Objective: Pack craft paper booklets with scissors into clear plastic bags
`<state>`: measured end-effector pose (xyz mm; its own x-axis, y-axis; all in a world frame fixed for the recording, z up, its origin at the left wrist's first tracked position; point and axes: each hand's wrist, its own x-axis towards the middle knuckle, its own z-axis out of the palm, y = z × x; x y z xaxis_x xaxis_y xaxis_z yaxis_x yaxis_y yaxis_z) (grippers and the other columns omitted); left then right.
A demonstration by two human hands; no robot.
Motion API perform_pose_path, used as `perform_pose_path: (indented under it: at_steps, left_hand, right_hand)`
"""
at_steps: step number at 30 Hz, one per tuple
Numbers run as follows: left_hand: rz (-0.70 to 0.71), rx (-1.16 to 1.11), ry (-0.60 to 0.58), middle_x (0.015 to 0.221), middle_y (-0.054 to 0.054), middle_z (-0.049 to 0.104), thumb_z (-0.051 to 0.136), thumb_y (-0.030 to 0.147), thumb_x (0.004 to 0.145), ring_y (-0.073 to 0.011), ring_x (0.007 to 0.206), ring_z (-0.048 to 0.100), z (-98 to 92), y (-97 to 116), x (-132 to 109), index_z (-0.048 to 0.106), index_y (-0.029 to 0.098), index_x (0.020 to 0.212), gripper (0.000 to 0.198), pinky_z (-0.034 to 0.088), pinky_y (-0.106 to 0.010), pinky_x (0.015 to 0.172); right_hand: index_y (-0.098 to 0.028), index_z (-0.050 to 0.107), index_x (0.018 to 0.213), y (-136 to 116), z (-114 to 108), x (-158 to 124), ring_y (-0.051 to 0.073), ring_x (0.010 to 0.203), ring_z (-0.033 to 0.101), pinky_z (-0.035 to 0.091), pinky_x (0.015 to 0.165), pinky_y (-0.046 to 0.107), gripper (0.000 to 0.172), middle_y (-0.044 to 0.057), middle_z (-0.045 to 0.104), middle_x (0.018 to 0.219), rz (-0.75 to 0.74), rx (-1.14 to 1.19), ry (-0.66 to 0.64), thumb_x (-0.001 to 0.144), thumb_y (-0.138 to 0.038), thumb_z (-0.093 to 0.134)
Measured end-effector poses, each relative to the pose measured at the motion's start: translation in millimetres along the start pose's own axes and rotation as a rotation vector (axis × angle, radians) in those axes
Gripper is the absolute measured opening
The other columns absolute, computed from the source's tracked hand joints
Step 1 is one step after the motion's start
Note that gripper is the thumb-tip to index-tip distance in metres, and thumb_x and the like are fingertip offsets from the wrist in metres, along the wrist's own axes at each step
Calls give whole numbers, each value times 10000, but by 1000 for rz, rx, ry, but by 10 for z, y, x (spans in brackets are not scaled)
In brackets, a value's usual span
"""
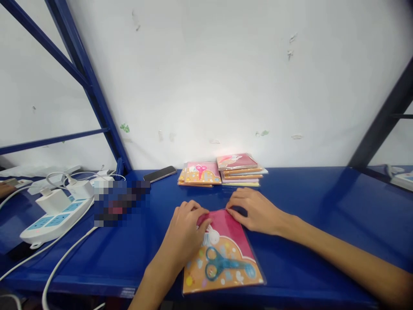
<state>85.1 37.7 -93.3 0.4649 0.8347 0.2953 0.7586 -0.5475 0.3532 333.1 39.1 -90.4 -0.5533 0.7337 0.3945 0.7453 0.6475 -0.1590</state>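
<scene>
A flat clear-wrapped paper pack, pink above and orange below with a blue scissors picture, lies on the blue shelf near its front edge. My left hand rests on the pack's upper left corner, fingers curled and pinching the wrapper's top edge. My right hand presses its bent fingertips on the upper right corner of the same edge. Both forearms reach in from below.
Two more stacks of similar packs sit by the white wall. A dark phone lies to their left. A white power strip with chargers and cables occupies the left side. Blue rack struts rise left and right.
</scene>
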Motion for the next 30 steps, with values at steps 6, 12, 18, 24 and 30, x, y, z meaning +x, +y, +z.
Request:
perform_pose_path:
  at_steps: [6, 12, 18, 24, 30]
  left_hand:
    - [71, -38, -6, 1017, -50, 682, 541, 207, 984, -231, 974, 578, 15, 1, 2, 788, 231, 985, 248, 432, -395, 887]
    - [117, -89, -25, 970, -40, 660, 451, 172, 1006, -206, 927, 579, 12, 44, -35, 752, 225, 990, 306, 445, -363, 849]
    - [136, -24, -41, 1101, -72, 642, 457, 231, 986, -250, 1007, 563, -42, 117, -80, 687, 222, 1124, 269, 438, -436, 910]
    - [82, 41, -44, 1033, -71, 644, 475, 227, 960, -255, 972, 565, -82, 107, -92, 702, 227, 1046, 243, 450, -424, 876]
    - [143, 28, -46, 1106, -78, 648, 491, 225, 943, -260, 1004, 570, -58, 179, -100, 693, 224, 1094, 252, 453, -432, 884]
  right_hand:
    - [-181, 739, 991, -43, -73, -2, 221, 911, 653, 438, 850, 353, 261, 70, 738, 961, -4, 24, -46, 1005, -232, 483]
    - [-175, 694, 886, -94, -83, 17, 205, 824, 620, 425, 789, 335, 344, 58, 712, 872, -18, 33, -80, 1052, -258, 404]
    - [-178, 734, 945, -99, -57, 21, 201, 865, 647, 438, 814, 322, 292, 49, 747, 937, 8, 112, -49, 1029, -264, 468]
    - [-171, 762, 828, -66, -48, 19, 203, 823, 683, 458, 795, 315, 326, 62, 777, 889, 82, 171, 6, 1004, -262, 503]
    - [-185, 773, 858, -140, -11, 12, 195, 807, 679, 468, 757, 300, 252, 48, 776, 891, 19, 181, 12, 938, -161, 535]
